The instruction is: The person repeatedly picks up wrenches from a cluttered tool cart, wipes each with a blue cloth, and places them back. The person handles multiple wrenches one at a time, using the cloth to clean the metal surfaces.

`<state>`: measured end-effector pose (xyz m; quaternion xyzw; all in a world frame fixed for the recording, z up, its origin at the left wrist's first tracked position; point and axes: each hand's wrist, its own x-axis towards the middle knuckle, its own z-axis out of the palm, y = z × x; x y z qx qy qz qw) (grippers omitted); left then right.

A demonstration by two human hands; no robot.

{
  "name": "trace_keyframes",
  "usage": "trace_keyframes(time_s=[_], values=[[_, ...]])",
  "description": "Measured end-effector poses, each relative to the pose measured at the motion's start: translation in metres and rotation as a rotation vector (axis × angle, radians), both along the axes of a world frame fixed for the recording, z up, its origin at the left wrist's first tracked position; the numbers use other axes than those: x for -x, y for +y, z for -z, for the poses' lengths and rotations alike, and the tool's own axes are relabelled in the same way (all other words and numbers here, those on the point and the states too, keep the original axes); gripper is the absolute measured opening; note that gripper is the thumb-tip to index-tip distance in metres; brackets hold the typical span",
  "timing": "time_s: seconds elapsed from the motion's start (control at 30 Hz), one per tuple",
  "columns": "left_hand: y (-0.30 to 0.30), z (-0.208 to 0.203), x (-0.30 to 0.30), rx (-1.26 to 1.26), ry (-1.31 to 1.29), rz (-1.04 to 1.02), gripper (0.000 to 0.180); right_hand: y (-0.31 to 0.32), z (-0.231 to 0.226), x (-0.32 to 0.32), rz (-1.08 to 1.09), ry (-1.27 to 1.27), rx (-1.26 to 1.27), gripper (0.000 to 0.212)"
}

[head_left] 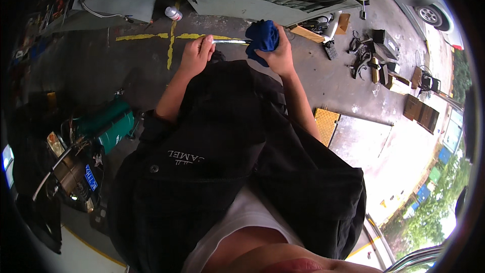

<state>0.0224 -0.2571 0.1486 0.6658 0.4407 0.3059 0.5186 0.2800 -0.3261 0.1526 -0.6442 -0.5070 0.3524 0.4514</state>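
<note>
Head view, sole entry. Work in hand: one slim, shiny metal bar [231,41], upper middle of the frame, lying nearly level between two hands, with one crumpled blue cloth [269,38] at its right end. State of the work, by judgement: under way, as bar and cloth are together and neither is set down; the middle length shows bare, the right end is hidden by the cloth, and how much is finished or left cannot be told. Left hand [195,57], upper middle: closed around the bar's left end, thumb laid along it. Right hand [279,60], just right of centre at the top: curled around the cloth, thumb at its lower side; whether its fingers press the bar through the fabric cannot be told. Surroundings: grey floor [313,76] with yellow marking [142,37]; one white bottle [173,13], upper left; one green tank [113,125], left; cardboard boxes [421,113], right; one car wheel [430,15], upper right.
</note>
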Motion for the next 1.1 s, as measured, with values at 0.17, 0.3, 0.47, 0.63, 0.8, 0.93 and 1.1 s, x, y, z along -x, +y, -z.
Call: trace_keyframes(time_s=[0.17,0.3,0.47,0.63,0.8,0.93,1.1], values=[[-0.015,0.006,0.007,0.146,-0.053,-0.012,0.051,-0.023,0.005,0.007,0.069,0.853,-0.024,0.074],[-0.026,0.016,0.002,0.225,-0.139,0.018,0.052,-0.043,0.009,0.009,0.081,1.129,-0.002,0.055],[-0.029,0.013,0.004,0.145,-0.101,0.054,0.051,-0.056,0.008,0.005,0.100,1.035,-0.008,0.054],[-0.018,-0.010,-0.004,0.033,-0.010,0.179,0.048,-0.068,0.011,-0.004,0.175,0.994,-0.084,0.060],[-0.015,-0.018,-0.010,-0.006,-0.027,0.210,0.044,-0.075,0.012,-0.004,0.096,0.994,-0.066,0.065],[-0.016,-0.019,-0.014,-0.024,-0.072,0.216,0.044,-0.076,0.014,-0.005,0.073,0.944,-0.087,0.063],[-0.014,-0.010,-0.018,0.076,-0.110,0.167,0.045,-0.081,0.017,0.002,0.121,0.973,-0.089,0.062]])
